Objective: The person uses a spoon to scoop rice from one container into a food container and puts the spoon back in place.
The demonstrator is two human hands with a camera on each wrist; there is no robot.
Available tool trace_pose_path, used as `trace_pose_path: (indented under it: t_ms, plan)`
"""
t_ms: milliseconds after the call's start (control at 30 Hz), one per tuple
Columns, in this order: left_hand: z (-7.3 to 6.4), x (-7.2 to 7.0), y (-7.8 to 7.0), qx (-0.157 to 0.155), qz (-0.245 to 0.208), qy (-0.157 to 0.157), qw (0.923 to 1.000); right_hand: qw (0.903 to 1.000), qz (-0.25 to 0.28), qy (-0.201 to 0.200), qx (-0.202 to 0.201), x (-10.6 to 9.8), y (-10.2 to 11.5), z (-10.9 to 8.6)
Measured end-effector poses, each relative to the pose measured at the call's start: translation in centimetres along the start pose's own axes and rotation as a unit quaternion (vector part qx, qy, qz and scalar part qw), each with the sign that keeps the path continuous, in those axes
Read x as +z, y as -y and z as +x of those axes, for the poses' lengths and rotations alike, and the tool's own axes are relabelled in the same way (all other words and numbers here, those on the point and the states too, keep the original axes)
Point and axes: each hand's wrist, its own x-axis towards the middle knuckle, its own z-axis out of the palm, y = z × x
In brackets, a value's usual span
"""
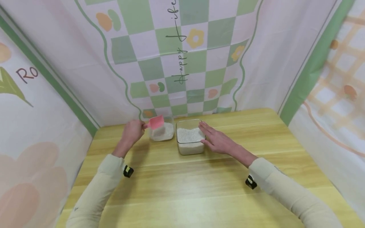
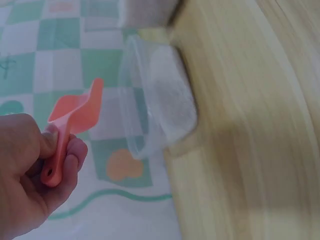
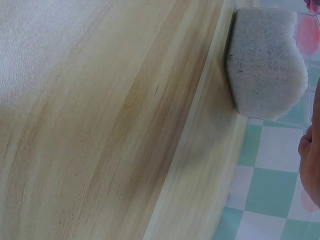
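My left hand (image 1: 133,132) grips the handle of a pink scoop (image 1: 156,122). The scoop (image 2: 75,111) hangs over a clear plastic tub (image 2: 135,100) that holds white grains (image 1: 166,129) resembling rice; no grains show in the scoop's bowl. Beside that tub, on its right, stands a clear square container (image 1: 191,148) filled higher with the same white grains (image 3: 265,62), their surface uneven. With fingers extended, my right hand (image 1: 218,141) touches the right side of this container at its rim. Only a sliver of the right hand (image 3: 311,160) enters the right wrist view.
Both containers stand near the back edge of a light wooden table (image 1: 176,190). Close behind them hangs a cloth (image 1: 168,63) with green and white checks, and printed cloth walls flank the table left and right.
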Motion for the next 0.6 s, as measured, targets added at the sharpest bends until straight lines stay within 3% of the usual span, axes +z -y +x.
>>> trace_pose_path:
  t_ms: [300, 600]
  plan:
    - [0.5, -1.3, -3.4, 0.036, -0.025, 0.004, 0.9991, 1.0, 0.003, -0.004, 0.0, 0.1, -0.1, -0.2]
    - [1.0, -1.7, -6.6, 0.09, 0.016, 0.002, 0.9958, 1.0, -0.001, -0.003, 0.0, -0.1, 0.1, -0.2]
